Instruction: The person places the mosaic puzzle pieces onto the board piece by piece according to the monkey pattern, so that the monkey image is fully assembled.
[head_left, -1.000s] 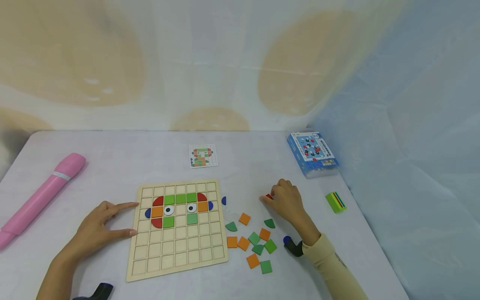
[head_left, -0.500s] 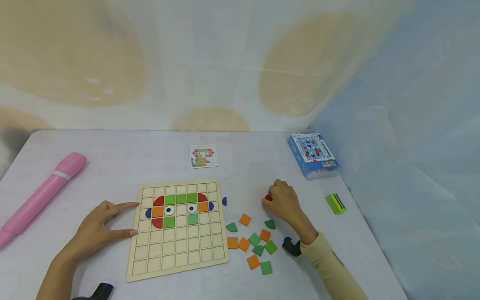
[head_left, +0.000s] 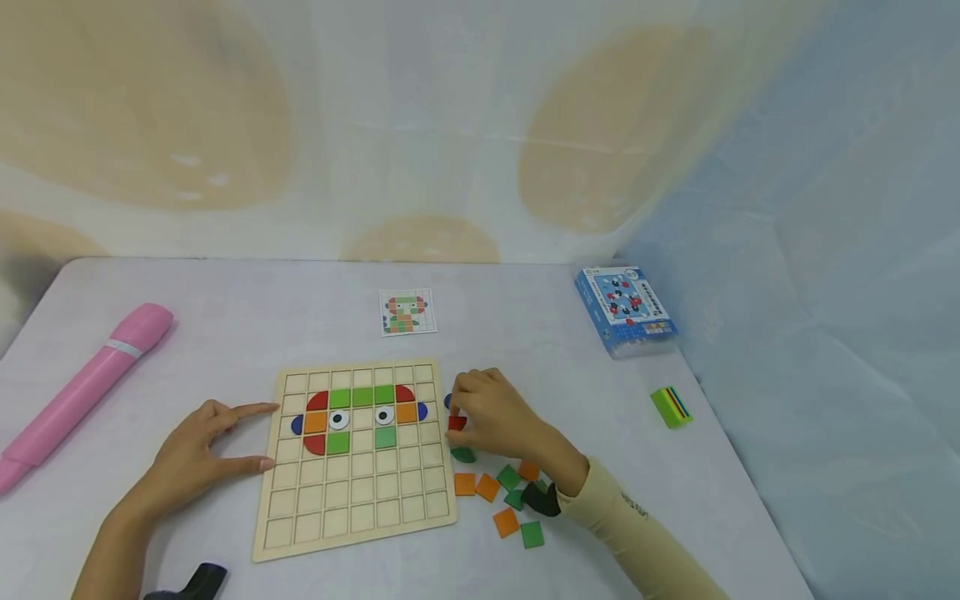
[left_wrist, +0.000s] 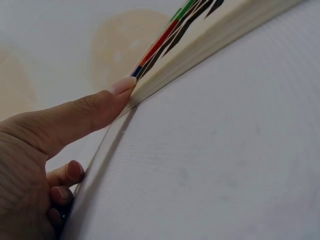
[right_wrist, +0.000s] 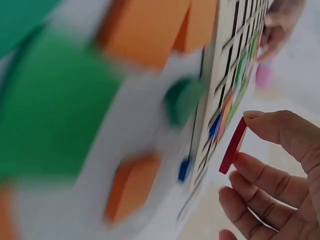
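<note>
A wooden grid board lies on the table, its upper rows partly filled with red, orange, green and blue tiles and two eye tiles. My left hand touches the board's left edge with thumb and forefinger spread apart; in the left wrist view the thumb rests against the board's edge. Just off the board's right edge, my right hand pinches a thin red tile between thumb and forefinger, its face mostly hidden. Beside that hand lie a blue half-round tile and a green quarter-round tile.
Loose orange tiles and green tiles lie right of the board, some under the right forearm. A pattern card lies behind it. Further right are a blue box and a lime-green block; a long pink cylinder lies left.
My right hand has moved left with the red tile, from the right of the loose tiles to the board's right edge. The left hand and board look the same.
</note>
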